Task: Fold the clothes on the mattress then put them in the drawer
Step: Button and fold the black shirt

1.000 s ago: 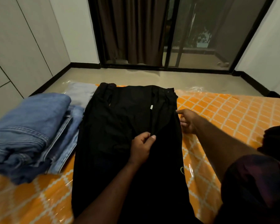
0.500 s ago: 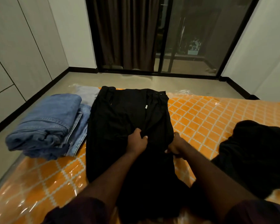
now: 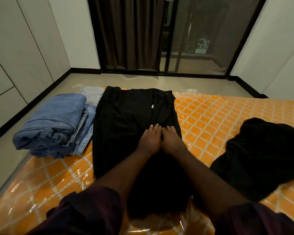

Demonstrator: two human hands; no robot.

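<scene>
— What lies in front of you?

— The mattress [image 3: 227, 116], orange with a white lattice and wrapped in clear plastic; it fills the lower part of the view; the black trousers [image 3: 126, 124] are laid out lengthwise on it, waistband at the far edge, legs running back beneath my forearms.

— And the other clothes?

— To my right a black garment [image 3: 261, 158] lies in a loose heap on the mattress, apart from the trousers; to my left a stack of folded blue jeans [image 3: 54, 119] sits at the mattress's edge, just beside the trousers; a pale grey cloth [image 3: 92, 94] shows behind the stack, at the far corner.

— Your hands?

— Both are palm-down on the trousers, near the middle; my left hand [image 3: 149, 139] and my right hand [image 3: 172, 140] lie just beside each other; the fingers are straight and close together, pressing the cloth flat; a small white tag [image 3: 152, 106] sits on the fabric beyond my fingertips.
</scene>
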